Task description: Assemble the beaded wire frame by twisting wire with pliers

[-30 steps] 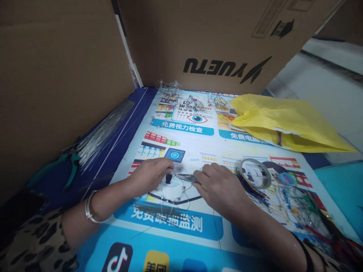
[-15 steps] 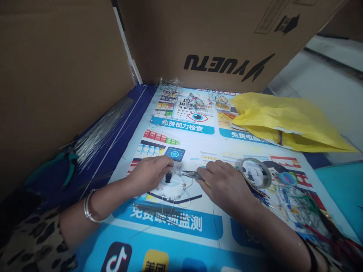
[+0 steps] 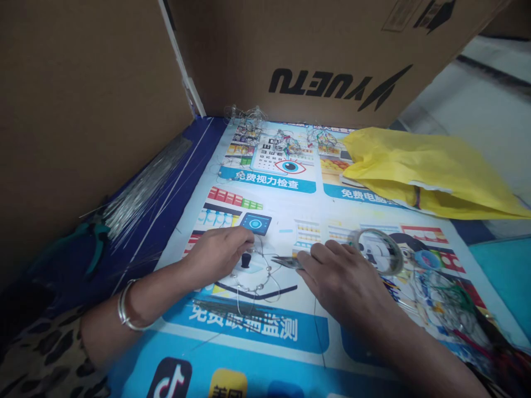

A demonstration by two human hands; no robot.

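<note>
My left hand (image 3: 222, 251) pinches one end of a thin wire loop strung with small beads (image 3: 260, 286); the loop hangs from the fingertips over the printed sheet (image 3: 282, 213). My right hand (image 3: 336, 276) is closed round a pair of pliers (image 3: 288, 262), most of whose handles are hidden in the palm. The plier jaws point left toward the beaded wire loop, a little apart from it. Below the loop lies a small bundle of dark, thin wires (image 3: 228, 308).
Cardboard panels (image 3: 232, 50) stand at the left and back. Left are loose straight wires (image 3: 141, 188) and green-handled pliers (image 3: 97, 243). Wire tangles (image 3: 249, 117) lie at the back. At right are a yellow bag (image 3: 418, 166), a tape roll (image 3: 399, 260) and coloured wires (image 3: 448, 309).
The pliers in my right hand have drawn back to the right, away from my left fingertips. My left hand keeps its pinch on the beaded loop. The view has tilted slightly down.
</note>
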